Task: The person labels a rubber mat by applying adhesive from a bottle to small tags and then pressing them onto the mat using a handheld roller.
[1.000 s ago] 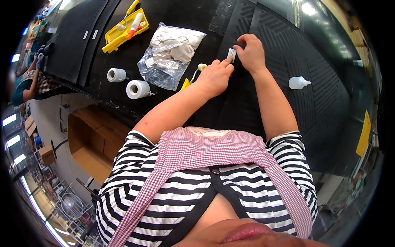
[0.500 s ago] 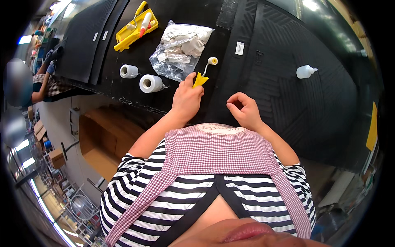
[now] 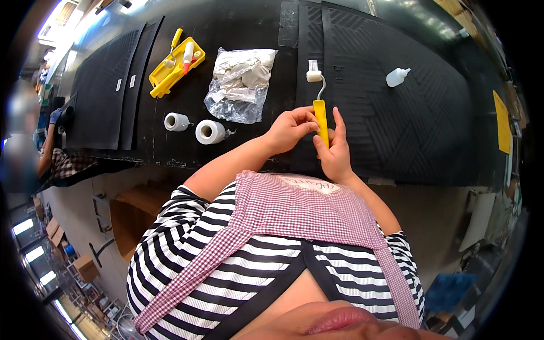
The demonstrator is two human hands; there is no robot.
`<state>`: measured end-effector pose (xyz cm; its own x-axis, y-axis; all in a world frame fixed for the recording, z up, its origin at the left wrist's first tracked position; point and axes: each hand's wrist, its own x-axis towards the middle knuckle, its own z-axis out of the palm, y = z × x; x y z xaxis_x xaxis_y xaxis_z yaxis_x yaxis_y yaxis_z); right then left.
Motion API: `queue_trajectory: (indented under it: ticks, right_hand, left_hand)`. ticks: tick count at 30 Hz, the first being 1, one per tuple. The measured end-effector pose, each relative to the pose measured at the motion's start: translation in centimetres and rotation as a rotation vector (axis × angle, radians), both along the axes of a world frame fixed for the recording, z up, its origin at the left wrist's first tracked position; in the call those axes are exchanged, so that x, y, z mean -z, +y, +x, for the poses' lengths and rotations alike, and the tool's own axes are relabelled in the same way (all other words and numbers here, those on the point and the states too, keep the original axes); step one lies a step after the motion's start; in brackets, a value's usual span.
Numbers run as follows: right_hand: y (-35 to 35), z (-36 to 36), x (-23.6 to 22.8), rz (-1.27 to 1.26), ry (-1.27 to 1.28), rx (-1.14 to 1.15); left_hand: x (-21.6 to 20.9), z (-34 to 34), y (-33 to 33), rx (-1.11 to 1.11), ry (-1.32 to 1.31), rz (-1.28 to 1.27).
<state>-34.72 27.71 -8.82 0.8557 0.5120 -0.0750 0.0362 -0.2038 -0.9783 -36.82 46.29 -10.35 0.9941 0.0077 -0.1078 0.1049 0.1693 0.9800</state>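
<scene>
A small roller with a yellow handle, a bent wire and a white head stands between my two hands, its head pointing away from me. My left hand pinches the handle from the left side. My right hand has its thumb against the handle's lower end, with the index finger stretched upward beside it; its other fingers are partly hidden. Under the roller head lies a long black ribbed rubber mat strip with a white label. To the right is a larger patterned black mat.
Left of my hands are two white rolls, a clear bag of white pieces and a yellow tray holding another roller and a red-tipped white bottle. A white squeeze bottle lies on the right mat. Another person works at far left.
The roller has moved right and turned upright, carried by my left hand. My right hand, apart from it before, now touches its handle. The view has shifted slightly.
</scene>
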Motion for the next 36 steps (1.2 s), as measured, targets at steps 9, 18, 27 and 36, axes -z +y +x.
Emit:
queue_trajectory:
  ticks: [9,18,27,36]
  right_hand:
    - [3.8,4.6,0.7,-0.016,0.164,0.112]
    - [5.9,6.8,0.5,-0.097,0.26,0.162]
    - [6.6,9.6,-2.1,-0.159,0.313,0.136]
    - [4.3,7.6,-2.5,-0.01,0.311,0.131]
  left_hand:
    - [4.6,-1.3,1.6,0.134,-0.54,0.831]
    - [4.6,-1.1,1.7,0.188,-0.557,0.828]
    - [4.5,-0.9,2.1,0.186,-0.557,0.806]
    - [4.5,-1.0,2.2,0.17,-0.566,0.807]
